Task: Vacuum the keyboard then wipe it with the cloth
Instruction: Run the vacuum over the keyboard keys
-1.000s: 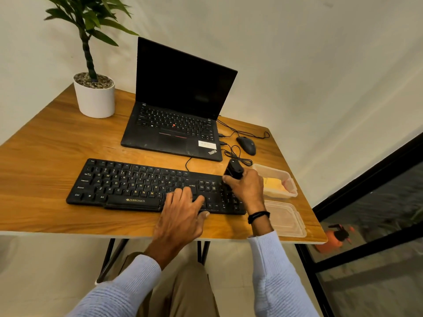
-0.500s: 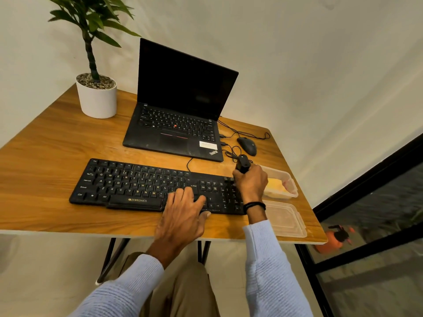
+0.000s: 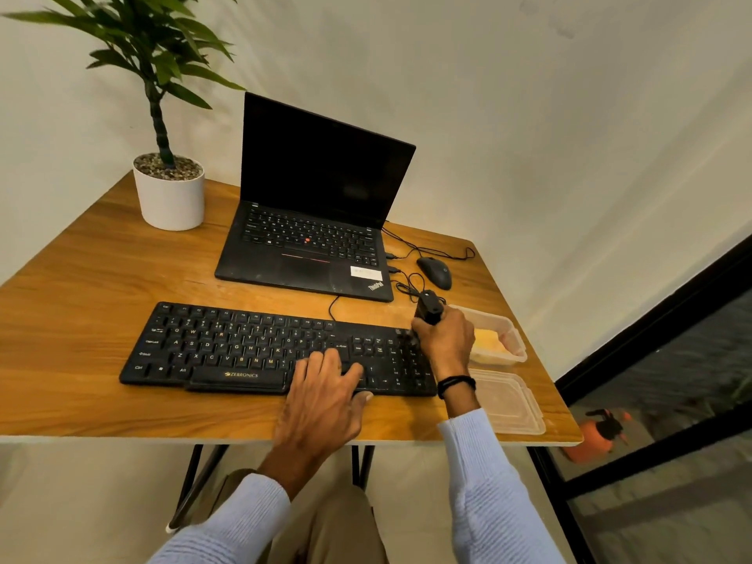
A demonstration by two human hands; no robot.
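Note:
A black keyboard (image 3: pixel 228 343) lies along the front of the wooden table (image 3: pixel 81 287). My left hand (image 3: pixel 325 384) rests flat on its lower right keys, fingers straight. My right hand (image 3: pixel 445 339) grips a small black handheld vacuum (image 3: pixel 428 305), held upright with its lower end on the top right corner of the keyboard. A yellow cloth (image 3: pixel 486 339) sits in a clear plastic container (image 3: pixel 512 331) just right of that hand.
An open black laptop (image 3: pixel 309 246) stands behind the keyboard, with a black mouse (image 3: pixel 435 272) and tangled cables to its right. A potted plant (image 3: pixel 169 193) is at the back left. A clear lid (image 3: pixel 508 400) lies at the front right corner.
My right hand has moved the vacuum to the far right end of the keyboard and up to its top corner. The left hand has stayed in place.

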